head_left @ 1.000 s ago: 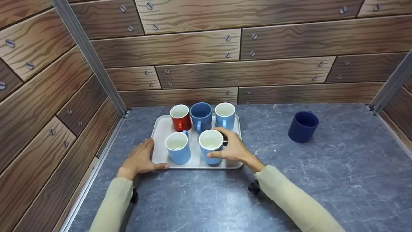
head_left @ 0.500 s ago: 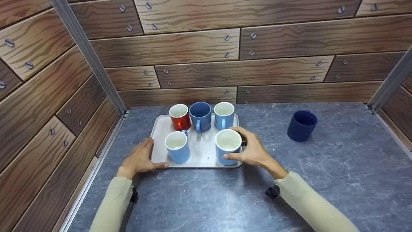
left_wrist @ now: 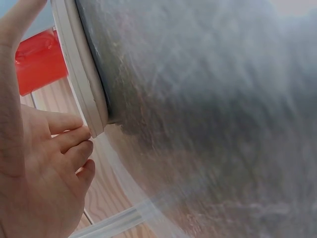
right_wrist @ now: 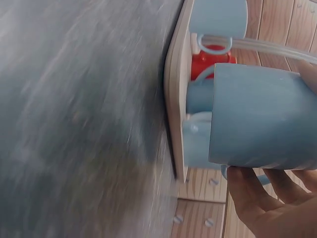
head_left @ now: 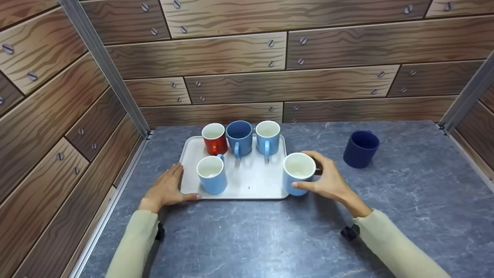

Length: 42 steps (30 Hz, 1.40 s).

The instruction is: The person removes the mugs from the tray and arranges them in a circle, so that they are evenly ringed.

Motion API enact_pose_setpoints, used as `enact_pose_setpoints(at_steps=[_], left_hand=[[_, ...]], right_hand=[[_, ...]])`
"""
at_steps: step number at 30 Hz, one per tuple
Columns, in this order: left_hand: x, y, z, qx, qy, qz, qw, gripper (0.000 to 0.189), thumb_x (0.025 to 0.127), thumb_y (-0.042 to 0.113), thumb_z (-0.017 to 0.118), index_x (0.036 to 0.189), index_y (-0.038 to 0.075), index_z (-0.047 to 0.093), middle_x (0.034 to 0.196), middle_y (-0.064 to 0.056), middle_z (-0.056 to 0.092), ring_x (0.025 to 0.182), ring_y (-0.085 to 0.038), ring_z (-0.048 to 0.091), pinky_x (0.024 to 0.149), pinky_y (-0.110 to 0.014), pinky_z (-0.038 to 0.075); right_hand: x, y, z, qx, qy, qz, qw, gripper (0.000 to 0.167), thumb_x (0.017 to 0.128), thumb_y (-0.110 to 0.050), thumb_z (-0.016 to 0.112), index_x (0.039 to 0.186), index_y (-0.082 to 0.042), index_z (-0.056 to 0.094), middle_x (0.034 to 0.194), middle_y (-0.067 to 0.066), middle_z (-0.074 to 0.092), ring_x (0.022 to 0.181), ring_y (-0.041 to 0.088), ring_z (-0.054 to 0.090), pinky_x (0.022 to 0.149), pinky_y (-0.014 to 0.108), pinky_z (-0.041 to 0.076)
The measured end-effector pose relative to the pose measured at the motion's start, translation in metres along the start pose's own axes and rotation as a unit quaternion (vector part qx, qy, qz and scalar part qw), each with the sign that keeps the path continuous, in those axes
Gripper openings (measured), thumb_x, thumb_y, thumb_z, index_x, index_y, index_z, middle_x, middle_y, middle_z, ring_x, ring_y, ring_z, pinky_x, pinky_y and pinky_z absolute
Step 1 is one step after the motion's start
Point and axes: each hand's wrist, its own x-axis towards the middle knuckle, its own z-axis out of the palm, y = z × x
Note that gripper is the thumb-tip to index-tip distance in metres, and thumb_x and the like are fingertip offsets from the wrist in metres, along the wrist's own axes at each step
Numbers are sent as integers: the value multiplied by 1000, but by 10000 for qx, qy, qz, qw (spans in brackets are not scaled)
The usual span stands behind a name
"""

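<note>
My right hand holds a light blue mug with a white inside, thumb on the near side. In the right wrist view its base stands off the tray's surface, so the mug is raised, over the tray's right edge. My left hand touches the front left corner of the white tray, fingers along the side and thumb at the front edge. On the tray stand another light blue mug, a red mug, a darker blue mug and a further light blue mug.
A navy mug stands apart on the grey marbled table, to the right of the tray. Wood-patterned walls close off the back and left, with a metal post in the left corner.
My right hand has carried the light blue mug rightward from the tray's front middle to beyond its right edge. The left hand has kept its place at the tray.
</note>
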Motion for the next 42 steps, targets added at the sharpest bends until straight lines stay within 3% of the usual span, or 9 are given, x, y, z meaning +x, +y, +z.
enact_pose_setpoints(at_steps=[11,21,28,36,42], left_hand=[[1,-1,0,39,42,48,10000,143,68,89,76,167,-2,27,174,-26,25,162,-47,23,132,-63,22],[1,-1,-1,94,18,61,9999,145,67,92,74,167,-3,27,174,-27,25,162,-47,24,133,-62,22],[0,-1,-1,84,20,13,10000,143,68,90,75,167,-2,27,174,-27,25,161,-48,24,132,-63,23],[-2,-3,-2,85,71,104,9999,141,70,87,76,166,-5,28,172,-29,28,160,-50,26,131,-64,24],[0,2,-3,50,61,172,9998,142,69,87,77,166,-4,28,172,-29,27,160,-50,26,131,-64,23]], right_hand=[[-22,9,-42,-462,374,29,9982,83,68,-13,102,141,-6,65,123,12,73,100,22,71,82,18,58],[-42,16,-83,-944,794,111,9923,82,69,-9,101,142,-6,63,124,15,72,97,6,68,80,11,55],[-50,26,-110,-1191,972,354,9875,79,73,-8,98,143,-2,61,126,17,69,98,2,66,80,8,52],[-56,35,-142,-1401,1184,510,9817,77,76,-6,96,142,2,58,120,2,64,99,-2,63,82,6,49],[-61,42,-166,-1702,1307,849,9730,77,80,-12,95,143,5,55,126,16,62,97,-7,57,80,2,44]])
